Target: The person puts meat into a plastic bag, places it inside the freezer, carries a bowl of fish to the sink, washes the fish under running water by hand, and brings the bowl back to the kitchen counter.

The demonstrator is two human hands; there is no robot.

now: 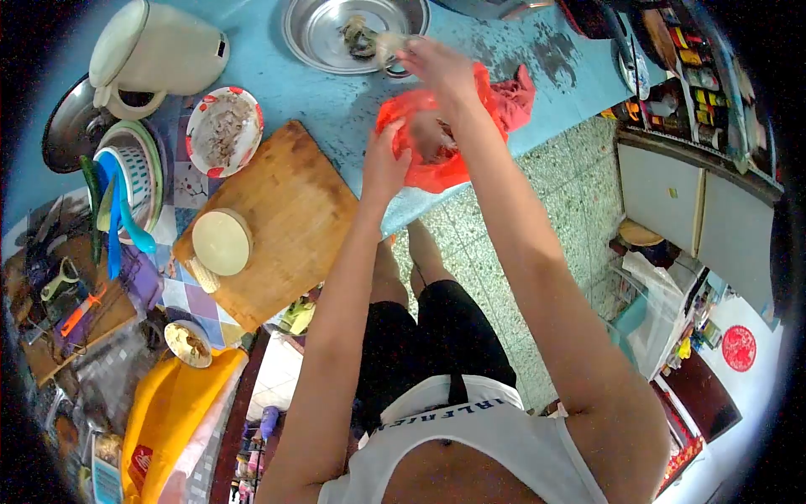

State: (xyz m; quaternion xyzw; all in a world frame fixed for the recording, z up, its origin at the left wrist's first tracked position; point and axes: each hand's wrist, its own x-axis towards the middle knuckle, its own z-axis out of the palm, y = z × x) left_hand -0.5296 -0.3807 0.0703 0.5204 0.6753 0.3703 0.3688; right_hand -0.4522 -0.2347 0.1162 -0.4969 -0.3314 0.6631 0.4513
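Observation:
A red plastic bag point(441, 172) lies open at the edge of the blue counter, with something dark and wet-looking inside. My left hand point(388, 164) grips the bag's left rim. Above the bag, my right hand point(437, 71) is blurred, at the right rim of a steel basin point(315, 38). A pale, blurred item point(389, 49) is at its fingertips; what it is cannot be made out. Inside the basin lies a small dark greenish piece point(359, 38). A crumpled red cloth point(514, 99) rests just right of the bag.
Left of the bag are a wooden cutting board point(294, 193) with a cream bowl point(222, 241), a red-rimmed bowl point(224, 132) with whitish residue, and a cream lidded pitcher point(168, 50). Farther left are a basket point(134, 160) and an orange-handled tool point(81, 311).

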